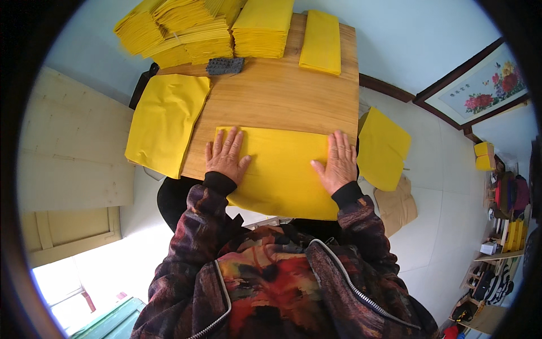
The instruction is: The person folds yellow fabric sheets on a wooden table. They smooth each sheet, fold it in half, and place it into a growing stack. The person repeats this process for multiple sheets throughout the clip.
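A broad yellow sheet (282, 169) lies across the near edge of the wooden table (282, 101), its lower edge hanging over toward my lap. My left hand (226, 155) rests flat on its left side, fingers stretched out and spread. On the right side, my right hand (339, 161) presses down the same way, palm down with the thumb pointing inward. Neither hand grips anything. Whether the sheet is paper or cloth I cannot tell. Another yellow sheet (166, 124), slightly creased, lies at the table's left edge and overhangs it.
Thick stacks of folded yellow sheets (259, 34) stand at the back left. A thinner yellow stack (320, 42) lies at the back right, and a dark grey knobbly cloth (224, 66) sits before the stacks. Beyond the right edge are a yellow piece (384, 150) and brown paper (398, 206).
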{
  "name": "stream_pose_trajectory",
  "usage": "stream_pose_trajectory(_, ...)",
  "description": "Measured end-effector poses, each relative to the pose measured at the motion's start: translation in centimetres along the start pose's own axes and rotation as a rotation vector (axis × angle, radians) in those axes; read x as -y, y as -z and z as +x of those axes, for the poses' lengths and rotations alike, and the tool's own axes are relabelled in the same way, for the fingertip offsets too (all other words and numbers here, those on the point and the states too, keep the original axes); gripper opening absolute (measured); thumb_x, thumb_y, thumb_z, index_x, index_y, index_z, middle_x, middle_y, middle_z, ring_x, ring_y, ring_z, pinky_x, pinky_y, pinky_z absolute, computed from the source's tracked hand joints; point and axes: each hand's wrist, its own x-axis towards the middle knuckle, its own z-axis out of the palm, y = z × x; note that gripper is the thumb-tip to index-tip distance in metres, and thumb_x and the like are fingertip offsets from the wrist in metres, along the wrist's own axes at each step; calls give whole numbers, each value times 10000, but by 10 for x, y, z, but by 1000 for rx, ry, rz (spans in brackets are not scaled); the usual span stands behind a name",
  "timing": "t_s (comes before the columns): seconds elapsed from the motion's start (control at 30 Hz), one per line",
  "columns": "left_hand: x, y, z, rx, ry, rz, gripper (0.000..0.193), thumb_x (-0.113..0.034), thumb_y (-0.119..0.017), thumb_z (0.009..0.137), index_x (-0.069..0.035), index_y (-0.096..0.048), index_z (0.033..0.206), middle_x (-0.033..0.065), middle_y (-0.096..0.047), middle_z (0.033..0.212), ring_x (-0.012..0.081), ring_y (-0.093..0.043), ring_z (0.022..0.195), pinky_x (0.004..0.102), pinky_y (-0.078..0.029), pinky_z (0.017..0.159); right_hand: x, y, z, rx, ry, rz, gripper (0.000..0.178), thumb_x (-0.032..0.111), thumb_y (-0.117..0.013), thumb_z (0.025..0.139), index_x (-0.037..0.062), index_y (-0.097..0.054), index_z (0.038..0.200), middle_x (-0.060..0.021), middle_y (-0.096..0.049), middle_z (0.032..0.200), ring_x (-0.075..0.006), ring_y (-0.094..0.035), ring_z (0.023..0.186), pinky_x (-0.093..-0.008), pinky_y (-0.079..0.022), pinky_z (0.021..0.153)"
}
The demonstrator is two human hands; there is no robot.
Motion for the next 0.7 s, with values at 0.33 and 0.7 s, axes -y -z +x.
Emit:
stream_pose_trajectory(0.33,20,23,6,63,99,-5,693,-489,-506,902,-196,-277,1487,-14,-212,1569,242,-182,1443,554,-118,1133,-18,30,4,97,-197,26,847,541,-522,896,20,-203,1483,-130,-161,1567,-293,-108,1453,-494,-116,1157)
stream_pose_trajectory(0.7,11,14,2,111,3,78,738,-499,-550,879,-216,-261,1496,11,-207,1572,244,-183,1444,524,-124,1144,13,-2,17,34,83,-73,793,539,-515,893,76,-250,1480,-88,-212,1554,-288,-137,1446,-493,-106,1165)
